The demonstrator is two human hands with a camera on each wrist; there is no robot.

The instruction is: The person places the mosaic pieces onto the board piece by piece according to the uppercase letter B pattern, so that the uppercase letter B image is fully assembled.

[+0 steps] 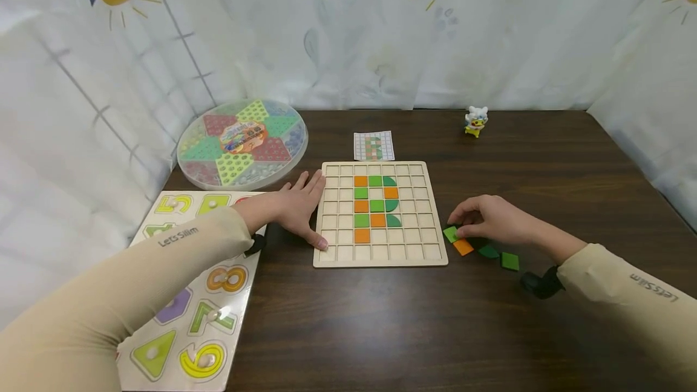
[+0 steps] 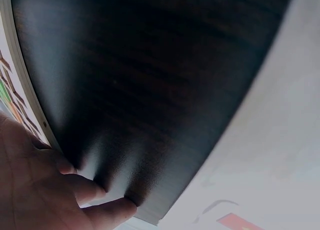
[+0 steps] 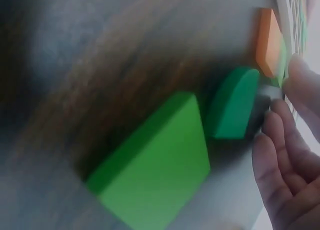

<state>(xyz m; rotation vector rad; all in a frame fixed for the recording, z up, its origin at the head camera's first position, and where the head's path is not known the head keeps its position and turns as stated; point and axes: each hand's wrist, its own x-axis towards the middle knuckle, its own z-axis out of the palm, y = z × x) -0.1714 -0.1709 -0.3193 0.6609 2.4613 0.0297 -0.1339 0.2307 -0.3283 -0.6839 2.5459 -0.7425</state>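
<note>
My left hand (image 1: pixel 296 205) rests at the left edge of a wooden grid board (image 1: pixel 329 221), its fingers spread and its thumb on the near left corner. Set into the grid are orange squares (image 1: pixel 362 235), light green squares (image 1: pixel 377 205) and dark green quarter-circles (image 1: pixel 394 220). Off the board's right edge, my right hand (image 1: pixel 492 219) pinches a light green square tile (image 1: pixel 450 234) between thumb and fingers. An orange tile (image 1: pixel 463 247) lies right by that thumb. A dark green rounded tile (image 3: pixel 235 107) and a green square tile (image 3: pixel 155 165) lie on the table nearer my wrist.
A printed pattern card (image 1: pixel 374 146) lies behind the board. On the left are a round Chinese checkers set (image 1: pixel 242 144) and a number-and-shape puzzle board (image 1: pixel 179 319) under my left forearm. A small figurine (image 1: pixel 476 121) stands at the table's back, before a curtain (image 1: pixel 359 35).
</note>
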